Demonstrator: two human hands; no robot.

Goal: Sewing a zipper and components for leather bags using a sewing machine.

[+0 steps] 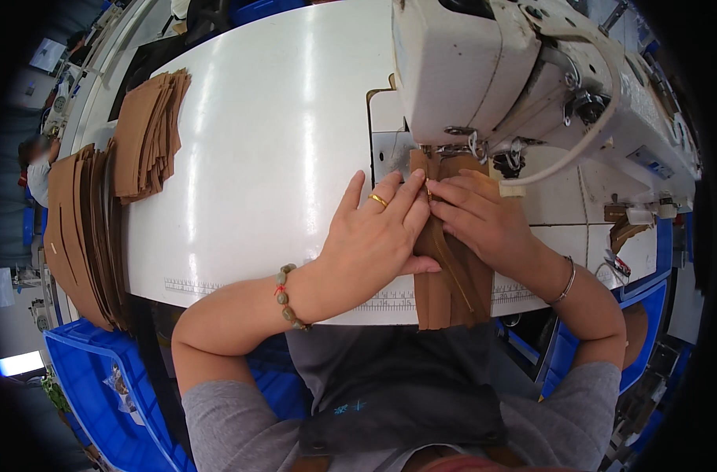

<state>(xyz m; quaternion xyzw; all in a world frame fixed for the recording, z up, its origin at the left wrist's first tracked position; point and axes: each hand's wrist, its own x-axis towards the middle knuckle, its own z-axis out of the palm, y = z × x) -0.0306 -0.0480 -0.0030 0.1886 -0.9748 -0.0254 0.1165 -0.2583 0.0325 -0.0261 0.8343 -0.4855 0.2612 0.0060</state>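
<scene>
Two hands are feeding a brown leather strip (453, 283) toward the needle area of a white sewing machine (484, 63), which is standing at about one o'clock on the white table (264, 157). The left hand (374, 240) is lying flat, palm down, fingers spread and pressing the strip's left edge — it is gripping nothing, only holding the piece to the table. The right hand (480, 216) is resting on the strip from three o'clock, its fingertips pinching the fold beside the left forefinger. To do the step well, both hands should be keeping the edges aligned and the piece flat, guiding rather than pulling, with fingertips staying clear of the needle — judged from their closeness to it. Cut brown pieces (142, 134) are lying stacked at ten o'clock, well apart; a blue bin (91, 377) is sitting at eight o'clock.
</scene>
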